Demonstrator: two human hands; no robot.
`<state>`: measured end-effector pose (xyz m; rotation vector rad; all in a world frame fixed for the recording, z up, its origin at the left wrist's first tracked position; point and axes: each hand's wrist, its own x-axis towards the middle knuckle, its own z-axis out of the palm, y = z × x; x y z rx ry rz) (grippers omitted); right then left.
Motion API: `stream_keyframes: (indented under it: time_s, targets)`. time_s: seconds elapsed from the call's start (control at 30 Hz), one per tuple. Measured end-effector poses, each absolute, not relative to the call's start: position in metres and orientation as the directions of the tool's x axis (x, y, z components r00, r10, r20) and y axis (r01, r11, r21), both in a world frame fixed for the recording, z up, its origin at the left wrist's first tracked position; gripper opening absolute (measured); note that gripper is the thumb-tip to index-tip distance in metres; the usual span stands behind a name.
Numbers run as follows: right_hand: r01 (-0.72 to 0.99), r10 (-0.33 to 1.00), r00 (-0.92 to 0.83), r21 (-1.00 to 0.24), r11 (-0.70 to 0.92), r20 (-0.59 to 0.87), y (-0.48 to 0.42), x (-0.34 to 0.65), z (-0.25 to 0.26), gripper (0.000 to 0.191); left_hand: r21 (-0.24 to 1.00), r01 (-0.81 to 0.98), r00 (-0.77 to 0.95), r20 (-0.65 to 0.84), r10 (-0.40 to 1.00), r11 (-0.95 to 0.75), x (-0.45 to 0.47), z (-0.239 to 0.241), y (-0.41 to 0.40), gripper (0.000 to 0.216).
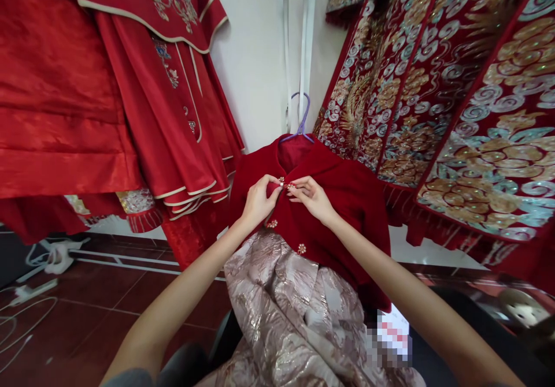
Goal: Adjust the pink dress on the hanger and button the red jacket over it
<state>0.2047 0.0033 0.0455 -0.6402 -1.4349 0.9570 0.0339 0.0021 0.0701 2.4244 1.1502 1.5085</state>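
A dark red velvet jacket (342,193) hangs on a purple hanger (301,122), its front edges meeting under my hands. My left hand (261,201) is closed in a pinch on a small jewelled button (281,181) at the collar opening. From the other side, my right hand (315,200) pinches the jacket's opposite front edge beside that button; its fingertips partly hide what they grip. Lower down, a flower-shaped jewelled button (272,224) sits on the left edge and another jewelled button (302,249) on the right. Below the jacket spills shiny pinkish-silver brocade fabric (299,306).
Red garments (173,104) hang at the left, and heavily embroidered red garments (433,98) at the right. White straps (299,34) run down the wall behind the hanger. White cables (34,306), a power strip (34,291) and pale shoes (59,258) lie on the tiled floor (99,294).
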Motion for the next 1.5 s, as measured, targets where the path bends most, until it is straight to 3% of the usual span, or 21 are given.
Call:
stream_keyframes:
  time_s: [0.1, 0.23, 0.43, 0.97, 1.3, 1.4, 1.5]
  targets:
    - [-0.061, 0.805, -0.109, -0.812, 0.58, 0.583, -0.001, 0.205, 0.049, 0.028, 0.342, 0.562, 0.335, 0.738, 0.585, -0.753, 0.032, 0.073, 0.003, 0.013]
    - [0.222, 0.704, -0.11, -0.673, 0.705, 0.701, -0.009, 0.206, 0.055, 0.017, 0.284, 0.565, 0.422, 0.707, 0.568, -0.774, 0.032, 0.078, 0.003, 0.016]
    - [0.426, 0.645, -0.094, -0.555, 0.715, 0.759, -0.012, 0.208, 0.059, 0.01, 0.233, 0.586, 0.505, 0.644, 0.575, -0.776, 0.03, 0.087, 0.0, 0.017]
    - [0.418, 0.659, -0.151, -0.556, 0.718, 0.737, -0.009, 0.217, 0.075, 0.017, 0.243, 0.526, 0.556, 0.626, 0.546, -0.815, 0.038, 0.099, 0.018, 0.009]
    - [0.394, 0.634, -0.253, -0.521, 0.757, 0.731, -0.007, 0.219, 0.08, 0.02, 0.091, 0.556, 0.629, 0.604, 0.49, -0.826, 0.047, 0.109, 0.01, 0.008]
    - [0.365, 0.677, -0.16, -0.594, 0.717, 0.719, 0.0, 0.213, 0.071, 0.024, 0.237, 0.529, 0.534, 0.654, 0.536, -0.815, 0.052, 0.098, 0.009, 0.005]
    - [0.179, 0.737, 0.093, -0.74, 0.649, 0.669, -0.005, 0.199, 0.05, 0.031, 0.547, 0.371, 0.374, 0.652, 0.66, -0.751, 0.056, 0.077, 0.008, 0.016]
